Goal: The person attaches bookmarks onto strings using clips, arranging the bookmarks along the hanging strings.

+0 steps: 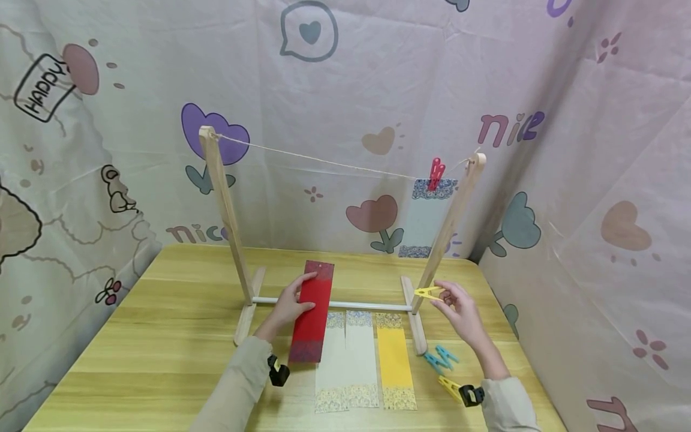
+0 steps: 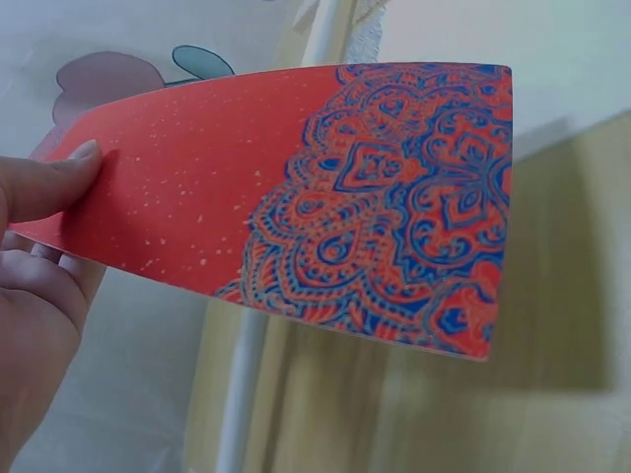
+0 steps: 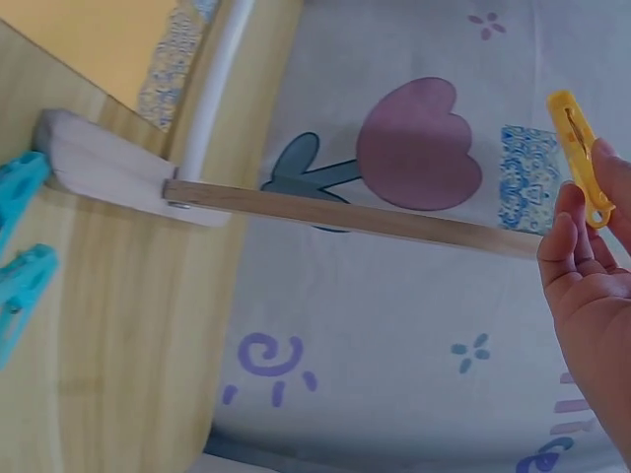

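Observation:
My left hand (image 1: 290, 305) pinches a red bookmark-like card (image 1: 314, 300) by its side, thumb on the front. Its ends carry a blue lace-like pattern, plain in the left wrist view, and the card is lifted off the table. Between thumb and fingers of my right hand (image 1: 459, 307) is a yellow clothespin (image 3: 580, 158), held beside the right post. A pale card (image 1: 423, 219) hangs from the string (image 1: 324, 162) near that post, with red clothespins (image 1: 436, 174) at its top edge.
Pale cards (image 1: 360, 360) and a yellow card (image 1: 395, 360) lie on the wooden table (image 1: 162, 336) below the frame's white rod (image 1: 367, 305). Blue clothespins (image 1: 441, 358) and another yellow clothespin (image 1: 450, 387) lie near my right forearm. Wooden posts (image 1: 227, 210) stand at both sides.

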Motion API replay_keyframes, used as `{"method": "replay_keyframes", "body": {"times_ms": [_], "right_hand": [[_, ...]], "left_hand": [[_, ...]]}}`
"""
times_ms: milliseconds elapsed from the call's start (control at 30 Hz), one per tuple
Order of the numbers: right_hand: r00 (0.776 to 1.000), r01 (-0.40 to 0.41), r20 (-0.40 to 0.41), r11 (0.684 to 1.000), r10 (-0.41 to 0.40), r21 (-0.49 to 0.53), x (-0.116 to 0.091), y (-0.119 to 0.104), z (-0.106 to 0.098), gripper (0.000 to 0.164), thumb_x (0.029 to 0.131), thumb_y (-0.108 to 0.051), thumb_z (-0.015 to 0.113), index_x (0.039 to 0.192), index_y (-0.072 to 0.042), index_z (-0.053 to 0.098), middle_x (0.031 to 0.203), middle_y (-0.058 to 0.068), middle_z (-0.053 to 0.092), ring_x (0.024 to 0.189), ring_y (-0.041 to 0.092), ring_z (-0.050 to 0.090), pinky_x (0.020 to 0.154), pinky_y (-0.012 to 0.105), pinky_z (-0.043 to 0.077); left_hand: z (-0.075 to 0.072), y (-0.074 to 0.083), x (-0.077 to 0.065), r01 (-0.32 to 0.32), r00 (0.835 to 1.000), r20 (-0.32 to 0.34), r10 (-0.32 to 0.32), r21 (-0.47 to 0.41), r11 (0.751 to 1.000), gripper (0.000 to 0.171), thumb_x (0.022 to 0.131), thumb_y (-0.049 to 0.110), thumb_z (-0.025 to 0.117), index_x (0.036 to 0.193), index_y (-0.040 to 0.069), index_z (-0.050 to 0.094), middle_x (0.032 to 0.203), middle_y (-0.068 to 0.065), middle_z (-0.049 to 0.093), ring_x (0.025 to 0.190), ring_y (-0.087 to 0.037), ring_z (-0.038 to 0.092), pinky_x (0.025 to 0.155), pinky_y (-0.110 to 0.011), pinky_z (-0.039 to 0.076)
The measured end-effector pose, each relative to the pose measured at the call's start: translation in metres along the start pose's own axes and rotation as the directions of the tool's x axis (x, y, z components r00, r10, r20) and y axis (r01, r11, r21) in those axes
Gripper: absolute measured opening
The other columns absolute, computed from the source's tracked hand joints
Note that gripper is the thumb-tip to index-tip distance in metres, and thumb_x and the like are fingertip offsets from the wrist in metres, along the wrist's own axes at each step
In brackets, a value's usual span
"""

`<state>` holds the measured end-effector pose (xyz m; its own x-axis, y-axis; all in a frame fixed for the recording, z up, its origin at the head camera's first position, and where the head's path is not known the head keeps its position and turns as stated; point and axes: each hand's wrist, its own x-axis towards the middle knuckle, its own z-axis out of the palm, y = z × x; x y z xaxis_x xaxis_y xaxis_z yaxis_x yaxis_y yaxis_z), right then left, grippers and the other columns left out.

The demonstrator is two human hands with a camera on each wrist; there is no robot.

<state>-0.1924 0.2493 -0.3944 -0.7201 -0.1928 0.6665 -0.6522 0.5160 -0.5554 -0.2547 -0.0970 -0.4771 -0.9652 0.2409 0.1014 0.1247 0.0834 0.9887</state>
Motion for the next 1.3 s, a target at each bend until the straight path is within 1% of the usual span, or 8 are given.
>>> {"method": "replay_keyframes", "body": {"times_ms": [167,300,500,633,733,933,1067,1300], "right_hand": [[1.0,-0.015,-0.007,0.999,0.015,0.036,0.011,-0.003,-0.004,0.035,0.068,0.022,0.062,0.101,0.02,0.053,0.081,0.012,0.052,0.065,0.013,0.048,0.056,0.013,0.042],[1.0,-0.013,-0.015,0.999,0.014,0.045,0.02,-0.007,-0.007,0.036,0.068,0.023,0.062,0.102,0.021,0.052,0.081,0.012,0.051,0.066,0.011,0.047,0.057,0.012,0.041],[0.998,0.044,-0.04,0.998,-0.043,0.045,0.036,-0.012,-0.009,0.038,0.066,0.025,0.062,0.101,0.022,0.051,0.076,0.015,0.051,0.065,0.01,0.047,0.057,0.011,0.04],[0.995,0.081,-0.055,0.996,-0.078,0.044,0.048,-0.019,-0.012,0.036,0.065,0.025,0.062,0.1,0.021,0.051,0.075,0.022,0.051,0.066,0.01,0.046,0.058,0.01,0.04],[0.994,0.091,-0.061,0.995,-0.089,0.036,0.057,-0.026,-0.014,0.034,0.067,0.024,0.062,0.1,0.021,0.052,0.077,0.025,0.051,0.067,0.009,0.046,0.06,0.01,0.04],[0.994,0.092,-0.068,0.996,-0.091,0.021,0.073,-0.035,-0.017,0.033,0.069,0.021,0.062,0.101,0.019,0.053,0.079,0.024,0.051,0.068,0.01,0.046,0.06,0.01,0.04],[0.992,0.111,-0.066,0.994,-0.111,0.003,0.082,-0.04,-0.017,0.034,0.069,0.021,0.063,0.101,0.019,0.053,0.079,0.022,0.051,0.068,0.012,0.045,0.059,0.011,0.039],[0.985,0.139,-0.095,0.989,-0.143,-0.056,0.097,-0.053,-0.016,0.034,0.069,0.018,0.065,0.101,0.019,0.054,0.076,0.022,0.053,0.065,0.013,0.045,0.059,0.01,0.039]], "left_hand": [[0.004,-0.007,0.013,-0.02,1.0,-0.018,0.021,0.019,1.0,0.064,0.078,-0.016,0.057,0.133,0.013,0.041,0.121,-0.021,0.044,0.083,-0.033,0.06,0.059,-0.041,0.052],[0.008,-0.001,0.016,-0.025,0.999,-0.019,0.025,0.012,1.0,0.065,0.077,-0.015,0.057,0.133,0.015,0.042,0.122,-0.019,0.044,0.082,-0.032,0.06,0.059,-0.041,0.052],[0.011,0.01,0.019,-0.071,0.997,-0.009,0.072,0.032,0.997,0.064,0.077,-0.016,0.057,0.132,0.012,0.042,0.122,-0.02,0.043,0.083,-0.035,0.059,0.06,-0.04,0.052],[0.012,0.021,0.021,-0.08,0.997,0.008,0.079,0.016,0.997,0.063,0.077,-0.016,0.057,0.132,0.011,0.041,0.124,-0.02,0.042,0.085,-0.036,0.059,0.06,-0.04,0.052],[0.013,0.034,0.018,-0.087,0.996,0.024,0.087,-0.001,0.996,0.062,0.078,-0.016,0.056,0.133,0.008,0.04,0.126,-0.022,0.04,0.086,-0.038,0.058,0.061,-0.041,0.052],[0.016,0.055,0.014,-0.108,0.992,0.059,0.108,0.002,0.994,0.061,0.08,-0.014,0.055,0.135,0.004,0.036,0.125,-0.024,0.041,0.087,-0.039,0.057,0.063,-0.042,0.052],[0.017,0.053,0.019,-0.154,0.986,0.058,0.154,0.0,0.988,0.061,0.078,-0.016,0.055,0.134,0.003,0.037,0.121,-0.026,0.043,0.083,-0.039,0.058,0.061,-0.042,0.052],[0.018,0.039,0.033,-0.229,0.972,0.061,0.228,0.005,0.973,0.062,0.078,-0.014,0.057,0.132,0.011,0.041,0.121,-0.02,0.044,0.081,-0.034,0.06,0.06,-0.04,0.052]]}}
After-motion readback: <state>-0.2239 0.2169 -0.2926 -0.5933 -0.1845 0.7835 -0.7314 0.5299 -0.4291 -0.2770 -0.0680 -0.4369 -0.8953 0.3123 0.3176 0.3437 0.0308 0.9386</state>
